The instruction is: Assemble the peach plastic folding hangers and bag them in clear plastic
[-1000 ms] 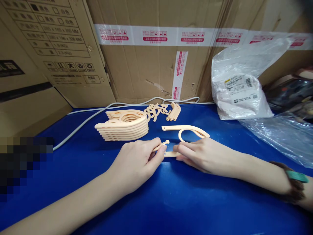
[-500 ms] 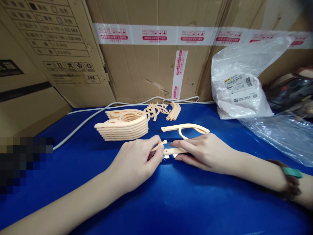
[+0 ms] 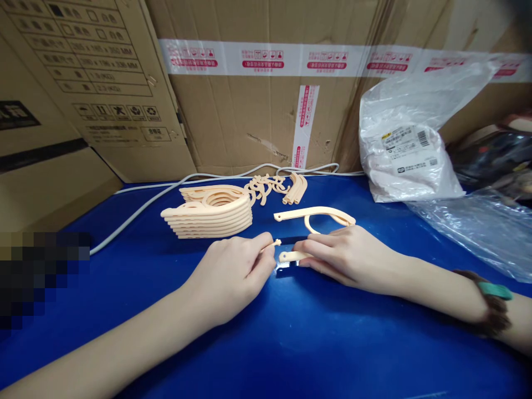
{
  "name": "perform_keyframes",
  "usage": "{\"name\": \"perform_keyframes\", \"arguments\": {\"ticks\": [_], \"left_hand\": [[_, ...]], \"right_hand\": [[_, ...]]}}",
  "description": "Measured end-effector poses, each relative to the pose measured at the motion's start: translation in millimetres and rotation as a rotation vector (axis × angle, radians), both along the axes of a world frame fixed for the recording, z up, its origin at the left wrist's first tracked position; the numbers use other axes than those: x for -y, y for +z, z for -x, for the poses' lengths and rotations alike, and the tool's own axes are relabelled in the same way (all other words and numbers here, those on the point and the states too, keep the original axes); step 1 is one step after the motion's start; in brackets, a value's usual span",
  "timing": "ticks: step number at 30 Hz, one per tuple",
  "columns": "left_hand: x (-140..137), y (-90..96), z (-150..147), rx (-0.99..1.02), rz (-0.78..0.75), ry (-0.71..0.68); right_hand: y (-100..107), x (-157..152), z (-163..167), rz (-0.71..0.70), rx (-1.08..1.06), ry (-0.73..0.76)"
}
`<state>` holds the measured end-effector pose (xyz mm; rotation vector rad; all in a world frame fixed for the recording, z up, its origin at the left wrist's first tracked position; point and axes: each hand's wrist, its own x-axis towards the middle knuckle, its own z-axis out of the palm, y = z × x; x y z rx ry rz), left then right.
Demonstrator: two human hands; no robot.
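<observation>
Pinched between the thumb and finger of my left hand (image 3: 239, 271) is a small beige plastic hook (image 3: 276, 243); only its knobbed end shows. My right hand (image 3: 344, 257) is closed on a flat beige hanger arm (image 3: 290, 256), whose holed end sticks out toward my left hand. The two pieces are close but apart. Just beyond my right hand lies another hanger piece (image 3: 313, 211), a long curved arm with a loop below, partly covered by the hand. A stack of folding hangers (image 3: 210, 219) sits beyond my left hand.
Behind the stack lie loose hooks (image 3: 266, 185) and several short curved arms (image 3: 296, 188) on the blue tabletop (image 3: 291, 343). A white cable (image 3: 145, 213) runs along the back. Cardboard boxes (image 3: 249, 116) wall the rear and left. A white plastic bag (image 3: 409, 155) and clear wrap (image 3: 477, 233) are at right.
The hook in my left hand has turned, and less of it shows. My right fingers have closed more around the hanger arm, which has shifted slightly to the right.
</observation>
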<state>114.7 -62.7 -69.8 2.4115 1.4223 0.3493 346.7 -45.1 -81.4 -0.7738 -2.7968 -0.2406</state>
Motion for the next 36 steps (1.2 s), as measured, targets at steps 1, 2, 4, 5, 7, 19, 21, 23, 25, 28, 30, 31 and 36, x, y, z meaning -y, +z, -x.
{"name": "perform_keyframes", "arguments": {"ticks": [1,2,4,5,7,19,21,23,25,28,30,31,36], "left_hand": [[0.2,-0.1,0.0,0.001,0.0,-0.006],[0.5,-0.2,-0.1,0.002,0.002,-0.013],[1.5,-0.2,-0.5,0.004,0.003,-0.023],[2.0,-0.2,-0.7,0.005,0.003,-0.028],[2.8,0.1,-1.0,0.005,0.004,-0.034],[-0.2,2.4,-1.4,-0.072,-0.096,-0.182],[0.1,2.4,-1.5,-0.181,-0.183,-0.199],[0.3,1.4,-0.6,-0.297,-0.303,-0.223],[0.0,-0.5,1.1,-0.349,-0.443,-0.255],[-1.1,-3.1,3.4,-0.336,-0.626,-0.325],[-1.8,-3.7,4.2,-0.333,-0.7,-0.36],[-1.9,-3.6,4.3,-0.339,-0.718,-0.371],[0.1,-2.2,4.3,-0.415,-0.82,-0.363]], "right_hand": [[0.2,0.3,-0.2,0.004,0.002,-0.007],[0.5,0.8,-0.4,0.009,0.0,-0.013],[1.3,1.9,-0.2,0.014,-0.008,-0.027],[1.7,2.3,0.1,0.013,-0.013,-0.03],[2.1,3.1,0.7,0.003,-0.021,-0.033],[5.9,6.2,0.0,-0.068,-0.066,-0.032],[5.9,7.1,0.1,-0.031,-0.072,-0.033],[5.7,7.6,0.5,0.009,-0.076,-0.038],[5.8,7.8,1.1,0.045,-0.084,-0.043],[6.4,7.6,1.8,0.105,-0.096,-0.05],[7.0,7.3,1.9,0.157,-0.102,-0.054],[7.4,7.2,1.9,0.181,-0.105,-0.054],[10.0,6.5,1.5,0.255,-0.105,-0.054]]}}
